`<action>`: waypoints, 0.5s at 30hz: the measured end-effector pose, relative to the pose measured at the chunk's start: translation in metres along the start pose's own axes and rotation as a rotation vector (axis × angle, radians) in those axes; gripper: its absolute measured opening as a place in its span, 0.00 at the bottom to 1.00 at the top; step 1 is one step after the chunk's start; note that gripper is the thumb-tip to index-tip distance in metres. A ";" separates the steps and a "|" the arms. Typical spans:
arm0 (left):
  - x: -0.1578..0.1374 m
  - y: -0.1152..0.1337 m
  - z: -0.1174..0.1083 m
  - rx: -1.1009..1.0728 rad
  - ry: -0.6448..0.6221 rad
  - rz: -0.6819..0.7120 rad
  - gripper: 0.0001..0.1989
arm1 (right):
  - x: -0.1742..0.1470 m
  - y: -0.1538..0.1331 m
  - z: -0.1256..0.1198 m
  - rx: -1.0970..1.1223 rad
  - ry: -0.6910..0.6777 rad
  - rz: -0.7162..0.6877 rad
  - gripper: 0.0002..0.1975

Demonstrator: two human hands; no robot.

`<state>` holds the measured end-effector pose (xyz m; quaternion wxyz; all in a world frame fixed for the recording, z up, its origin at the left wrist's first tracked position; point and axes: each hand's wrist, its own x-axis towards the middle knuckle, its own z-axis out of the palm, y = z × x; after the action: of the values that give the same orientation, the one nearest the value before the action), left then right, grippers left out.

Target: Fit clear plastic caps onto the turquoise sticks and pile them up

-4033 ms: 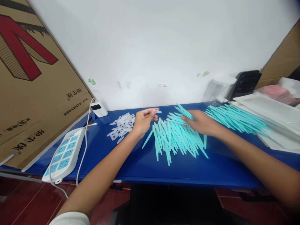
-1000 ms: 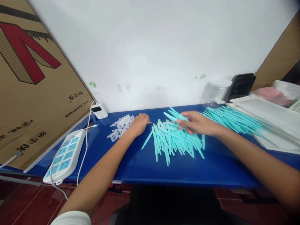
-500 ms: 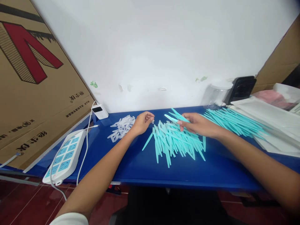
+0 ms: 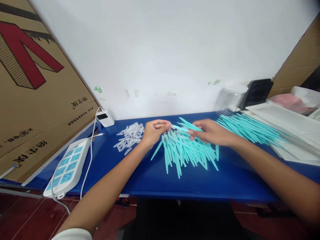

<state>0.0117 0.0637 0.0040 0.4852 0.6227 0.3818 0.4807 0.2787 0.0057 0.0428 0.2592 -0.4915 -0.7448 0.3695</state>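
My left hand pinches a small translucent cap against the tip of a turquoise stick. Several slim, tapered turquoise sticks are gripped in my right hand, their ends pointing left. Below both hands spreads a loose pile of turquoise sticks, many with whitish, capped-looking upper ends. To the left of my left hand lies a heap of small translucent caps. Another bundle of turquoise sticks rests right of my right hand, without visible caps.
On the blue table, a white power strip with cables and a small white device stand at left. A cardboard box leans there. At back right are a clear jar, a black holder and white sheets.
My left hand has moved right, bringing the small cap onto the tip of a stick in my right hand. My right hand stays nearly in place.
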 end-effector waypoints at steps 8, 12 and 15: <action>-0.009 0.002 0.006 0.043 -0.062 -0.005 0.22 | -0.002 -0.004 0.005 -0.001 -0.006 0.018 0.25; -0.010 0.003 0.009 0.072 -0.090 0.002 0.22 | -0.001 -0.005 0.008 0.026 0.002 0.020 0.25; -0.001 0.004 -0.001 0.173 -0.085 0.064 0.22 | -0.001 -0.003 0.008 0.032 0.012 -0.001 0.24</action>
<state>0.0106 0.0618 0.0072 0.4297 0.6940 0.3807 0.4345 0.2711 0.0016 0.0408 0.2718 -0.4889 -0.7375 0.3784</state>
